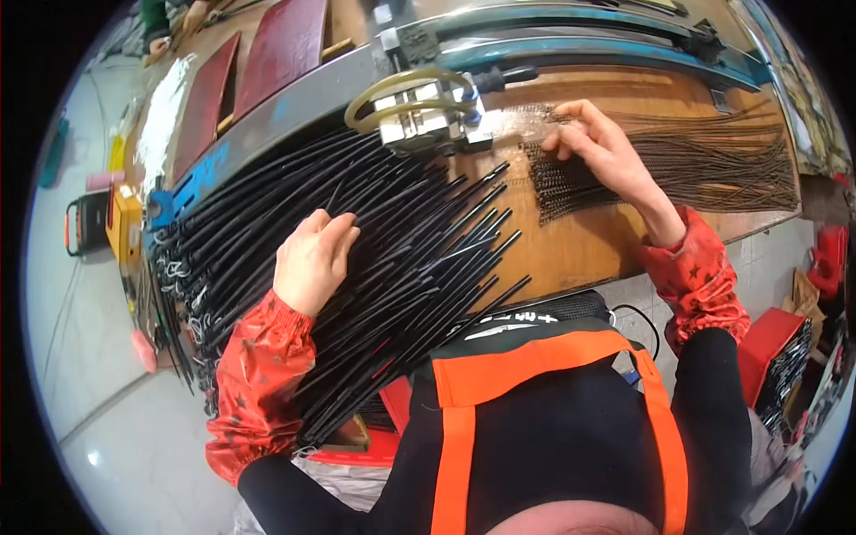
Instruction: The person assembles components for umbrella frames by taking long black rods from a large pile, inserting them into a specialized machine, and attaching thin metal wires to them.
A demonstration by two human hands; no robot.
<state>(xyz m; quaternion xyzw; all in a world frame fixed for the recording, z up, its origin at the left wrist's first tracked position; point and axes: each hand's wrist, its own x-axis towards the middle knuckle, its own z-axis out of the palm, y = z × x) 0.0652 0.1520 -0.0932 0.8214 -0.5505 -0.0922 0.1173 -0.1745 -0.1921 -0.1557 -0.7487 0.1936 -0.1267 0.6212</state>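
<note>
My left hand rests over a broad pile of thin black rods, its fingers curled and pinching at one rod near the top. The lower part of that grip is hidden. At the right, my right hand has thumb and forefinger pressed together on a thin brown strand beside a small metal clamping machine with yellowish hoses. Beneath and to the right of this hand lies a bundle of brown strands with looped or kinked left ends. Motion blur softens the spot between machine and fingertips.
A wooden table carries both piles; blue-green rails run behind. Dark red boards lie at the far left. Beside my right arm stands a red bin of dark pieces. Another person's hand shows far left.
</note>
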